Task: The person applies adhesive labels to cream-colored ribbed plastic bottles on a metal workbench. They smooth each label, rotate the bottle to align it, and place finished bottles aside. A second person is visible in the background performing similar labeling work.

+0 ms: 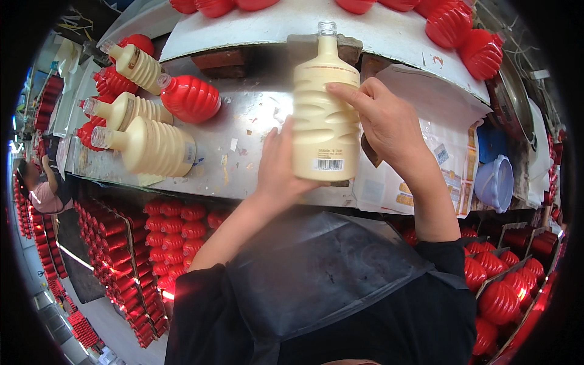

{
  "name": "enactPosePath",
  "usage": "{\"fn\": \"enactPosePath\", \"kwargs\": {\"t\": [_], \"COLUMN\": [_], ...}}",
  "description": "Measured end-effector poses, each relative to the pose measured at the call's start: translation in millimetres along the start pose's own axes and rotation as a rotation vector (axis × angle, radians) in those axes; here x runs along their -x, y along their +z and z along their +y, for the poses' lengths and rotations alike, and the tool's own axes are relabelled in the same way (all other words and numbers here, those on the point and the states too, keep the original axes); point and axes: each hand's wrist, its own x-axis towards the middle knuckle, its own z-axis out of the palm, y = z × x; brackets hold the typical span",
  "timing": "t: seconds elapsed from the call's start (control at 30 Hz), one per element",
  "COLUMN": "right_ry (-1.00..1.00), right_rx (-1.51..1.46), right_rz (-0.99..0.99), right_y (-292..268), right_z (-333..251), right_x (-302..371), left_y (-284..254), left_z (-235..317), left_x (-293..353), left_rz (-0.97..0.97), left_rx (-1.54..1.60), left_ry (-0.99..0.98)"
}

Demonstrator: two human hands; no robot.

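A cream plastic bottle [325, 137] with a clear glass-like neck, wavy ridges and a barcode label stands upright in front of me. My left hand [278, 161] is at its lower left side and under its base, with some fingers hidden behind it. Across the bottle's upper right front lies the index finger of my right hand [389, 118]; the remaining fingers curl at the bottle's right edge, partly hidden. Just below that hand shows a dark brown piece [370, 152], too covered to name.
Several cream bottles [159, 149] and red ribbed bottles [190, 98] lie at the left of the metal table [243, 158]. More red bottles line the white shelf [255, 27]. A pale blue bucket [494, 184] stands right. Stacked red bottles [176, 228] fill racks below; another person [45, 185] is far left.
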Motion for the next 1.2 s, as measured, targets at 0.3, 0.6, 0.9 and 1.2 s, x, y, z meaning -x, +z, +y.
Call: {"fn": "enactPosePath", "kwargs": {"t": [0.3,0.6,0.9,1.2], "right_ry": [0.027,0.104,0.498,0.528], "right_rx": [-0.069,-0.166,-0.820,-1.216], "right_rz": [0.165,0.129,0.001,-0.047], "right_y": [0.8,6.1,24.6,41.0], "right_z": [9.2,-2.5,-5.6,0.8], "right_x": [3.7,13.2,48.8,58.4], "left_y": [1.0,0.7,-22.9,1.2], "left_z": [-2.3,7.6,15.8,15.5], "left_x": [1.1,-5.0,-20.2,-24.1], "left_rz": [-0.008,0.058,0.241,-0.079], "left_rx": [0.016,0.101,-0.151,0.039], "left_ry": [0.004,-0.121,0.200,-0.192]}}
